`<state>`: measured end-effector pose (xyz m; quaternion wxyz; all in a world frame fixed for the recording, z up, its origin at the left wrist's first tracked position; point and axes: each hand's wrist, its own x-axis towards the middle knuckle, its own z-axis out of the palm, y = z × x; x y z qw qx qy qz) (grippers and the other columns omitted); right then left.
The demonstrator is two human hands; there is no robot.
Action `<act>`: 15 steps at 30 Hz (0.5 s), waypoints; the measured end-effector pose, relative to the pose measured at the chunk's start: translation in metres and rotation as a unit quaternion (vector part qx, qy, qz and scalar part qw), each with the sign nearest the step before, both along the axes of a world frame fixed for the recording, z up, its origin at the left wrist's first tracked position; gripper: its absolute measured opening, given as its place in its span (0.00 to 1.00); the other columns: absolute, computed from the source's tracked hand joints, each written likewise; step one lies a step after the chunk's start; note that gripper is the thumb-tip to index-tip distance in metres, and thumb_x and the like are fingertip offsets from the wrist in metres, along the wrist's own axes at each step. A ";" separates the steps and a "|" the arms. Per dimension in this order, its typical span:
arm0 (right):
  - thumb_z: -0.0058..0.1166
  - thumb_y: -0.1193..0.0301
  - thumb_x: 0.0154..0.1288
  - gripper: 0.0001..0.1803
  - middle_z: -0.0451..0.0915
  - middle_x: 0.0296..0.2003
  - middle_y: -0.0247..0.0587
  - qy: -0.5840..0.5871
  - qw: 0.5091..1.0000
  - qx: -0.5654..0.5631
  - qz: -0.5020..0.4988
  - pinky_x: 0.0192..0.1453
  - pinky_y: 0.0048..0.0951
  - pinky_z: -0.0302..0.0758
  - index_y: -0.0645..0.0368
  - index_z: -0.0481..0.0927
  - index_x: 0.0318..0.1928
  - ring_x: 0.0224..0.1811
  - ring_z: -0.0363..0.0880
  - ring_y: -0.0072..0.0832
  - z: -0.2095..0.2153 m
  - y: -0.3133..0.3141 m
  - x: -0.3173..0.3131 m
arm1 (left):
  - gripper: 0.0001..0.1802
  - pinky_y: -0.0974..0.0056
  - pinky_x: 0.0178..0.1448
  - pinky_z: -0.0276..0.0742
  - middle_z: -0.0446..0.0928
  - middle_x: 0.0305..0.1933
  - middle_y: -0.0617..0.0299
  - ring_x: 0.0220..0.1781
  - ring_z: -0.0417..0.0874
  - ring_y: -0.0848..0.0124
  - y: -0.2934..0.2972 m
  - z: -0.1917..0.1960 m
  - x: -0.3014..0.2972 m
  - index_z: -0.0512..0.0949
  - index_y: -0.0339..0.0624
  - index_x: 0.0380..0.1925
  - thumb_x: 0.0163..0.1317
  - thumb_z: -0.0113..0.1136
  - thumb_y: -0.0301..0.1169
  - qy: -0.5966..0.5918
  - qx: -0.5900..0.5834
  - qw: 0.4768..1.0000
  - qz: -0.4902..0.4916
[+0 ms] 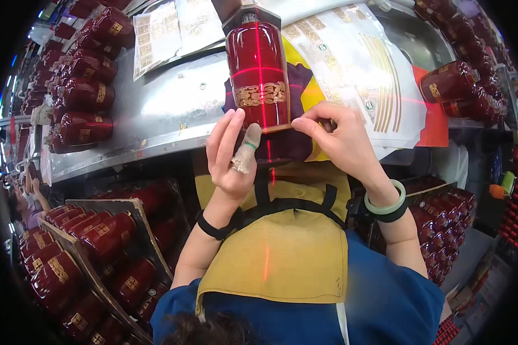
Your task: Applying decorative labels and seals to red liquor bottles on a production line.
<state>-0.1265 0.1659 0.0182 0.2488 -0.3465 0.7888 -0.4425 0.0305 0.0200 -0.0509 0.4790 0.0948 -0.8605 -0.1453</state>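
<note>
Dark hair (207, 330): lower edge.
Glossy red, gold-banded cylindrical bottle (242, 63): ahead, on purple cloth (298, 144) at the metal desk's (167, 106) edge, long axis pointing away.
Left hand (225, 155): nearer, fingers parted, touching its lower left.
Right hand (345, 135): apparently pinching a thin gold strip (277, 129) at its base's right corner.

My clear lane lies at 9 o'clock; 12 is blocked.
From the red bottle (260, 63), I have bare worktop (167, 112) at 9 as far as the stacked bottles (86, 92). A dark block (233, 14) shuts 12, the left grip (233, 146) 7, the right grip (339, 135) 4. Flat sheets (351, 80) leave room above at 3, short of the far bottles (448, 81).
</note>
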 end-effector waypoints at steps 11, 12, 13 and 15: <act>0.68 0.65 0.67 0.14 0.84 0.26 0.48 0.002 1.000 -0.026 -0.002 0.33 0.34 0.73 0.68 0.88 0.36 0.25 0.80 0.33 -0.005 -0.001 0.001 | 0.16 0.57 0.56 0.87 0.86 0.52 0.52 0.54 0.88 0.53 0.000 -0.003 -0.007 0.85 0.27 0.45 0.55 0.74 0.13 0.023 0.061 0.998 -0.015; 0.68 0.65 0.67 0.14 0.84 0.25 0.47 0.005 1.000 -0.031 0.000 0.33 0.34 0.73 0.68 0.88 0.36 0.25 0.80 0.32 -0.004 -0.001 0.001 | 0.17 0.56 0.57 0.87 0.86 0.52 0.50 0.54 0.88 0.52 -0.001 -0.004 -0.006 0.85 0.26 0.47 0.55 0.73 0.12 0.035 0.106 0.994 -0.022; 0.68 0.66 0.67 0.14 0.83 0.25 0.47 0.008 0.999 -0.034 0.002 0.32 0.34 0.73 0.68 0.88 0.36 0.24 0.79 0.32 -0.004 -0.001 0.002 | 0.19 0.55 0.57 0.87 0.86 0.53 0.49 0.54 0.88 0.51 -0.001 -0.006 -0.005 0.84 0.24 0.48 0.55 0.72 0.11 0.046 0.133 0.990 -0.033; 0.68 0.66 0.66 0.14 0.82 0.24 0.46 0.001 0.999 -0.036 0.003 0.32 0.33 0.72 0.68 0.87 0.35 0.24 0.79 0.31 -0.003 -0.002 0.002 | 0.22 0.55 0.59 0.86 0.84 0.55 0.46 0.55 0.87 0.51 -0.003 -0.005 -0.001 0.82 0.23 0.51 0.55 0.71 0.09 0.027 0.120 0.992 -0.034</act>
